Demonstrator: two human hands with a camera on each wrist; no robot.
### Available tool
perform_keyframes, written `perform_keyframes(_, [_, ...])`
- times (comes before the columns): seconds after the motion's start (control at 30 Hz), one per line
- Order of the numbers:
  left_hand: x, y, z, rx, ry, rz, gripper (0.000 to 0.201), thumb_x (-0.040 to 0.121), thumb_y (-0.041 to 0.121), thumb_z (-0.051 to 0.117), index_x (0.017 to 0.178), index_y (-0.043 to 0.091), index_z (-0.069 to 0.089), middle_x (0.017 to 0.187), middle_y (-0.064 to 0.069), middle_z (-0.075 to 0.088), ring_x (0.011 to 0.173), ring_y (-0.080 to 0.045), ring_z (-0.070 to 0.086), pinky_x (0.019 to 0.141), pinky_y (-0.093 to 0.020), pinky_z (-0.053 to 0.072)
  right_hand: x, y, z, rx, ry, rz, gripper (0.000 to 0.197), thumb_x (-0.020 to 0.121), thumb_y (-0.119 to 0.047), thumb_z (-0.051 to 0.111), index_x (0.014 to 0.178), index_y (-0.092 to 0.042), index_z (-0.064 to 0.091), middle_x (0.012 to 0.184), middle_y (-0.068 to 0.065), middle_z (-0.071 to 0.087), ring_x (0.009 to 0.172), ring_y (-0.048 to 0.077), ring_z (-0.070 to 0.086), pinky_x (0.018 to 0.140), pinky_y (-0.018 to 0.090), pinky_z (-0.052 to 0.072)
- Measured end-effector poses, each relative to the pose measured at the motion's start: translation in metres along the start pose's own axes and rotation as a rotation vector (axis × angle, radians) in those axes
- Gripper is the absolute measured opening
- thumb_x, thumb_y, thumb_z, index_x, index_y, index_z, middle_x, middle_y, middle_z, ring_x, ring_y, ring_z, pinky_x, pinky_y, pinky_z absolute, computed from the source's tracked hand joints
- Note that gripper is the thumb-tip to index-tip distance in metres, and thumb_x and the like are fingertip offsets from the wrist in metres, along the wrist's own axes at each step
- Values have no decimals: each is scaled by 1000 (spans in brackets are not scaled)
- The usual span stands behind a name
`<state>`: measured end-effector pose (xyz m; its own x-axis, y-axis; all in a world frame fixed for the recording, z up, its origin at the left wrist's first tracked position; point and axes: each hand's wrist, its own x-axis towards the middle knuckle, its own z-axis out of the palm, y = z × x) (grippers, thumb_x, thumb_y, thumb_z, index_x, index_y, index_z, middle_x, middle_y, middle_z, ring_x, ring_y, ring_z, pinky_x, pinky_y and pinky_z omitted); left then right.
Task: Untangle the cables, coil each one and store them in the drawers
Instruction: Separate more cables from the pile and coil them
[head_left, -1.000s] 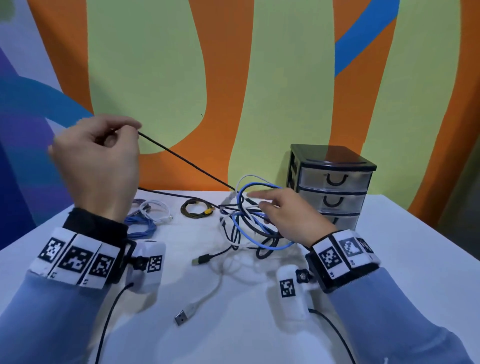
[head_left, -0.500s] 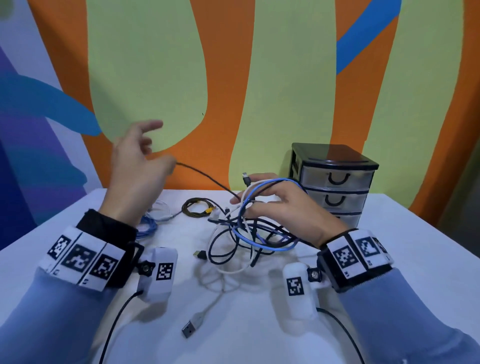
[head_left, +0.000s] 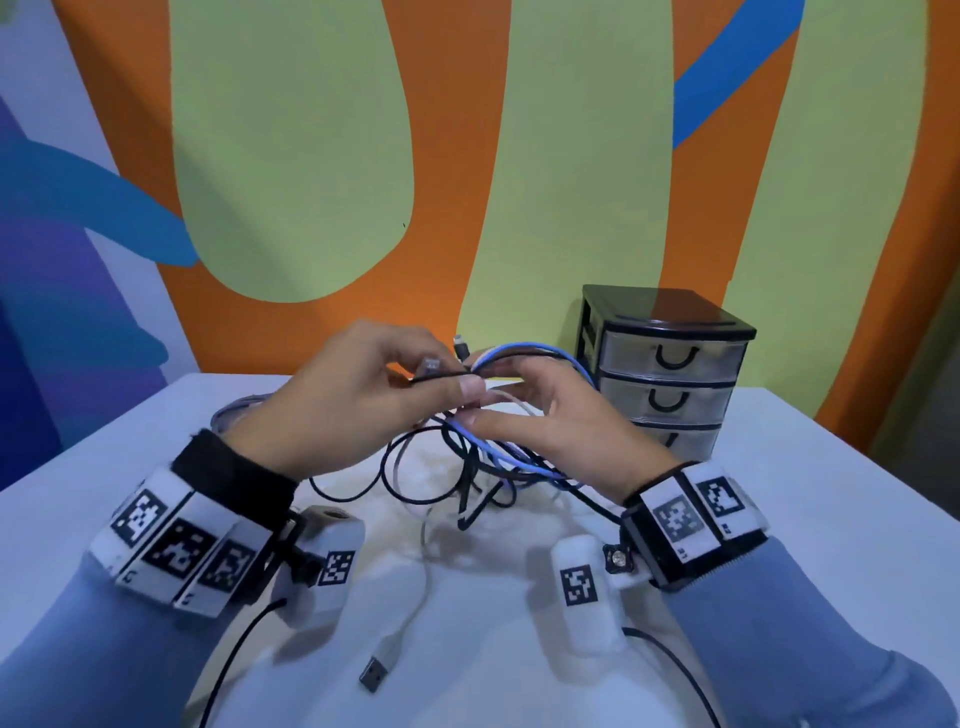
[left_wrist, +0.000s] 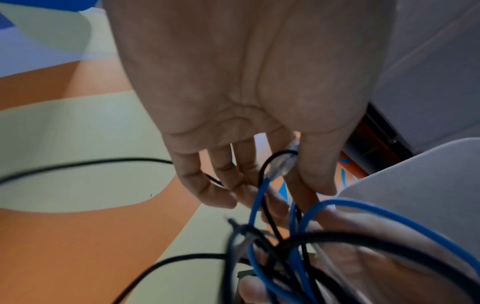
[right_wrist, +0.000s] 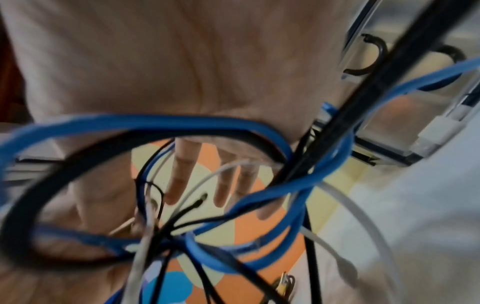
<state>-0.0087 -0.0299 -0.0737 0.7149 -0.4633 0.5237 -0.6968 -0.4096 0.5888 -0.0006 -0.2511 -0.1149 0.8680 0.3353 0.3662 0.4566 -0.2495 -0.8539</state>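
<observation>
A tangle of blue, black and white cables (head_left: 498, 457) hangs above the white table (head_left: 805, 519) between my two hands. My left hand (head_left: 447, 382) pinches a clear plug (head_left: 429, 364) on a blue cable, with a thin black cable (head_left: 441, 375) caught in the same pinch; the left wrist view shows that plug (left_wrist: 281, 166) between thumb and forefinger (left_wrist: 298, 174). My right hand (head_left: 498, 400) holds the tangle up, thumb below and fingers above. In the right wrist view blue and black loops (right_wrist: 145, 127) cross its palm. The black three-drawer unit (head_left: 670, 374) stands right of the hands, drawers closed.
A white USB cable trails from the tangle to its plug (head_left: 375, 675) near the table's front. Another pale cable (head_left: 234, 410) lies behind my left wrist. The painted wall rises just behind the table. The table's right edge runs close past the drawers.
My left hand let go of the taut black cable, came down from the upper left and now pinches at the tangle. My right hand lifted the tangle off the table.
</observation>
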Motion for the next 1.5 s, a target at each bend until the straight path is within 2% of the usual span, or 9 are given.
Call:
perform_keyframes(0.1, [0, 4, 4, -119, 24, 21, 26, 94, 34, 78, 82, 11, 80, 90, -2, 78, 91, -24, 73, 88, -46, 56, 0, -4, 9, 15, 12, -76, 48, 95, -21, 77, 140, -31, 62, 138, -12, 66, 122, 15, 67, 112, 48, 49])
perform_keyframes(0.2, [2, 5, 5, -290, 129, 26, 28, 93, 32, 81, 81, 6, 75, 85, -15, 72, 83, -17, 64, 82, -36, 49, 3, -4, 9, 21, 139, -117, 13, 98, -18, 73, 109, -19, 79, 112, -4, 78, 110, 16, 70, 108, 55, 49])
perform_keyframes(0.4, [5, 0, -1, -476, 333, 9, 22, 85, 23, 79, 70, 9, 70, 90, -7, 61, 84, -23, 59, 82, -39, 50, 5, -5, 4, -187, 187, -93, 25, 101, -30, 69, 81, -16, 70, 70, -14, 58, 63, 3, 53, 67, 20, 41])
perform_keyframes(0.53, [6, 2, -3, -625, 476, 0, 14, 88, 26, 79, 77, 19, 74, 92, -1, 68, 93, -21, 64, 90, -41, 50, 5, -5, 0, -193, 169, -2, 36, 106, -39, 57, 86, -10, 54, 69, 5, 53, 57, 13, 47, 64, 31, 38])
perform_keyframes(0.73, [10, -1, -1, -859, 630, -64, 20, 106, 25, 61, 88, 16, 64, 94, 0, 65, 93, -26, 70, 88, -39, 60, 9, -2, -6, -24, 247, 183, 35, 107, -40, 55, 87, -12, 51, 60, -1, 50, 54, 17, 46, 67, 33, 38])
perform_keyframes(0.9, [12, -3, 4, -639, 573, -108, 27, 110, 28, 57, 85, 18, 54, 74, 0, 47, 58, -15, 45, 58, -27, 51, 13, 0, -11, -69, 413, 187, 33, 108, -36, 51, 81, -18, 43, 56, -6, 55, 50, 14, 56, 64, 39, 46])
perform_keyframes(1.13, [10, -2, -3, -337, 531, -56, 34, 111, 29, 57, 80, 16, 51, 67, -4, 36, 53, -17, 26, 48, -26, 33, 16, 4, -3, -134, 516, 211, 31, 110, -35, 44, 86, -15, 46, 86, 11, 72, 77, 26, 68, 78, 43, 52])
perform_keyframes(1.33, [7, 10, -20, -615, 244, -367, 28, 101, 30, 60, 79, 14, 53, 61, 4, 28, 40, -3, 17, 38, -17, 13, 15, 6, 2, -292, 540, 186, 30, 112, -38, 34, 92, -17, 44, 91, 12, 68, 89, 35, 65, 82, 50, 54])
perform_keyframes(1.5, [-2, 16, -34, -751, 131, -354, 32, 98, 38, 57, 79, 13, 63, 66, -1, 39, 40, -2, 22, 36, -15, 17, 15, 3, 5, -236, 534, 165, 30, 112, -35, 36, 88, -19, 39, 82, 7, 59, 73, 30, 56, 70, 43, 47])
